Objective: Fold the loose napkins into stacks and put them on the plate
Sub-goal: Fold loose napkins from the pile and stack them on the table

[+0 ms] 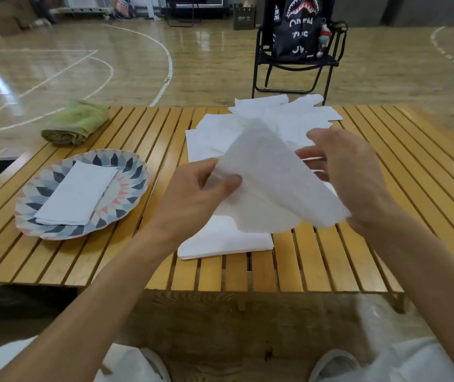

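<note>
Your slatted wooden table [385, 194] carries everything: a loose pile of white napkins [220, 133] across its far middle, a patterned plate [126, 166] at left with a folded stack [77, 194] on it, and a rolled green cloth [77, 122] beyond. Behind, a black bag [297, 26] on a chair reads "OPEN". Your left hand [192, 197] pinches one raised napkin [270, 186] between thumb and fingers; your right hand [350, 166] is blurred with fingers spread apart behind it.

A white napkin [270, 186] is being held up, half folded, above the table's middle. Loose napkins [250, 125] are being left scattered toward the far edge. A folded stack [77, 194] is being carried by the patterned plate [135, 172] near the left edge.
</note>
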